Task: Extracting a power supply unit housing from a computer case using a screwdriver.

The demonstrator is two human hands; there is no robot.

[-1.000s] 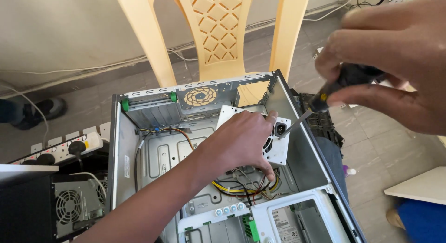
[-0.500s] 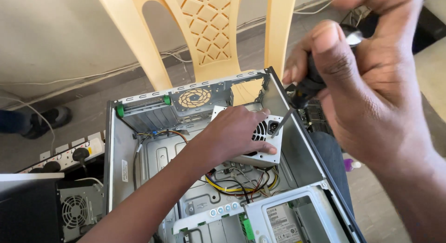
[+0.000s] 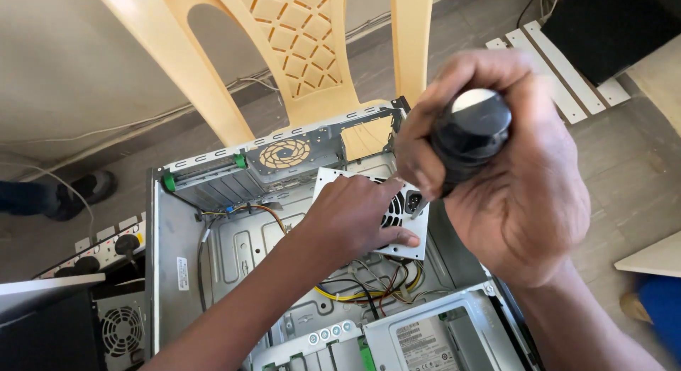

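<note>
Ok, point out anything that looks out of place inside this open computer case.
The power supply sits tilted and loose inside the computer case, steadied by the left hand, rather than flush against the wall. The right hand holds a screwdriver.

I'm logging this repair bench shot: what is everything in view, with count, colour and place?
computer case: one, grey metal, open, centre
power supply: one, silver, inside case, under left hand
wires: bundle, yellow, black, red, case floor
chair: one, cream plastic, behind case
power strip: one, white, left floor
screwdriver: one, black handle, in right hand
left hand: resting on power supply
right hand: gripping screwdriver handle
</note>
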